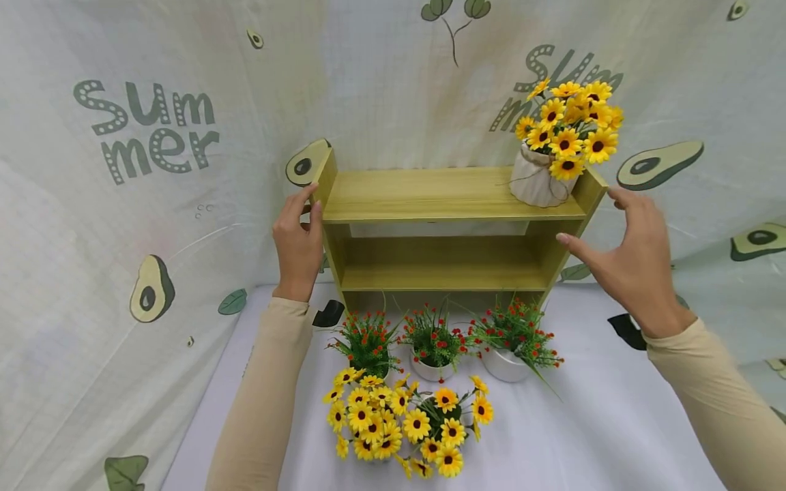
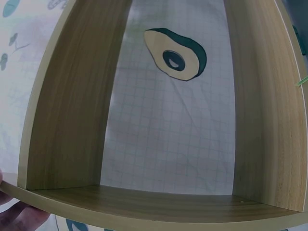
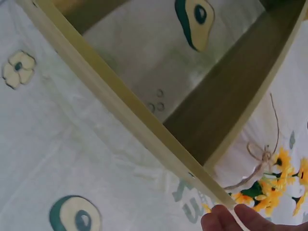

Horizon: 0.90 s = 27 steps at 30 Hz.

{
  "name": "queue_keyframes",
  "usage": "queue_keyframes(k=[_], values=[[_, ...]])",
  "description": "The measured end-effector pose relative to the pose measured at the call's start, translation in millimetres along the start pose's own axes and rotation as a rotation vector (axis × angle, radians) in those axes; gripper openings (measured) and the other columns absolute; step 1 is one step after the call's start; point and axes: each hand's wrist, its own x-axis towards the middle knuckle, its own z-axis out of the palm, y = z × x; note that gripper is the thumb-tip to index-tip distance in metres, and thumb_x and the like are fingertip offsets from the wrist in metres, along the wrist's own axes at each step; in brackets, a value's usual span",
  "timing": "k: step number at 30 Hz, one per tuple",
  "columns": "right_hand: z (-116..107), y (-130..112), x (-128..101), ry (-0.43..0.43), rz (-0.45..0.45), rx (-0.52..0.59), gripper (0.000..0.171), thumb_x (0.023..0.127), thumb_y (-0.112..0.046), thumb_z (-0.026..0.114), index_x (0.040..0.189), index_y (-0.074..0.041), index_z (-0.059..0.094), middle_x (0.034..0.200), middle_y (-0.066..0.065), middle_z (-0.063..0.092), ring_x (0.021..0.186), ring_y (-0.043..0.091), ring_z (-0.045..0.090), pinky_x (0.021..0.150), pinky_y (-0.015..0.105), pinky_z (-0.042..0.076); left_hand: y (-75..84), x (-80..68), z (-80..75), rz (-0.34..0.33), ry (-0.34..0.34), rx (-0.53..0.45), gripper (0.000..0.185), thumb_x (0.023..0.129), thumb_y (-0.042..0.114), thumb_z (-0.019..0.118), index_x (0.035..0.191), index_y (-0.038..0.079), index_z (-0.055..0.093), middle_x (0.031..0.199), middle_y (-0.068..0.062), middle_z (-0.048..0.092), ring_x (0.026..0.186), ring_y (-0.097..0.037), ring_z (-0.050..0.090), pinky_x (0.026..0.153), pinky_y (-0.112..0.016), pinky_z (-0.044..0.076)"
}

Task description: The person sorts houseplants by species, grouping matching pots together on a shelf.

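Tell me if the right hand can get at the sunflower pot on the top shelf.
Probably yes: the right hand hovers open beside the shelf's right end, and the sunflower pot stands there unobstructed.

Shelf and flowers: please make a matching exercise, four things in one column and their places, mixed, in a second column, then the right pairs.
Things:
1. wrapped pot
2. left hand
3. white pots
4. right hand

Places:
A. on the table, in front of the shelf
B. at the shelf's right end
C. on the top board
D. on the shelf's left side panel

Pairs: 1-C, 2-D, 3-A, 4-B
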Motion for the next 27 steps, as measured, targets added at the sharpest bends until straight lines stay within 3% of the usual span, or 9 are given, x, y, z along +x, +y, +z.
queue_keyframes(k=[7, 16, 27], values=[[3.9, 19.5, -49.6, -0.067, -0.027, -0.028, 0.073, 0.080, -0.018, 0.091, 0.140, 0.010, 0.060, 0.139, 0.035, 0.059, 0.132, 0.056, 0.049, 0.114, 0.068, 0.033, 2.1, 1.1, -0.9, -0.007, -0.009, 0.017, 0.031, 0.108, 0.009, 0.061, 0.138, 0.000, 0.068, 0.126, -0.020, 0.071, 0.105, -0.035, 0.072, 0.073, -0.028, 0.053], [10.6, 45.8, -103.3, -0.166, 0.053, -0.061, 0.064, 0.083, -0.014, 0.089, 0.136, 0.009, 0.061, 0.134, 0.035, 0.061, 0.123, 0.056, 0.052, 0.096, 0.071, 0.039, 2.0, 0.3, -1.7, -0.013, -0.010, 0.017, 0.031, 0.109, 0.009, 0.061, 0.138, 0.000, 0.068, 0.126, -0.021, 0.071, 0.105, -0.035, 0.072, 0.074, -0.036, 0.056], [24.7, 75.8, -154.2, -0.305, 0.187, -0.121, 0.063, 0.090, -0.026, 0.086, 0.135, 0.009, 0.061, 0.132, 0.035, 0.060, 0.118, 0.055, 0.054, 0.090, 0.069, 0.042, 2.3, -1.4, -1.7, 0.003, -0.008, 0.020, 0.031, 0.109, 0.011, 0.060, 0.138, 0.001, 0.068, 0.123, -0.021, 0.071, 0.104, -0.035, 0.072, 0.073, -0.017, 0.049]])
